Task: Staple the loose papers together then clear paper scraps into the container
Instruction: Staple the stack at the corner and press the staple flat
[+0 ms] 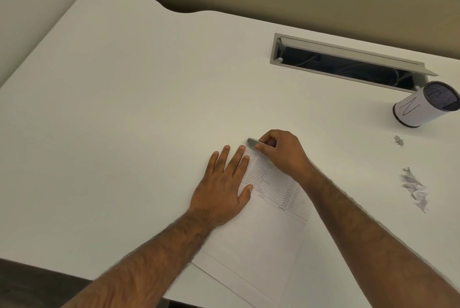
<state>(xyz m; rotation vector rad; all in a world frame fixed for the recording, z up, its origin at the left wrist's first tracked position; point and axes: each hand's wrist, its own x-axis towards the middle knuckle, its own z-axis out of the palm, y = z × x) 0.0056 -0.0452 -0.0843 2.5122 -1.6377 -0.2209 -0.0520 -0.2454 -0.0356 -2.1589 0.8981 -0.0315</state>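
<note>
A stack of printed papers (263, 228) lies on the white desk (124, 121), angled toward me. My left hand (225, 183) presses flat on the stack's left edge, fingers spread. My right hand (281, 153) is closed around a small silver stapler (254, 142) at the stack's far corner; only the stapler's tip shows. Crumpled paper scraps (414, 189) lie to the right on the desk. A mesh cylinder container (427, 104) wrapped in white paper stands at the far right.
A small pile of tiny grey bits (398, 140) lies between the container and the scraps. An open cable slot (348, 63) with a raised flap runs along the desk's back. A beige wall stands behind the desk.
</note>
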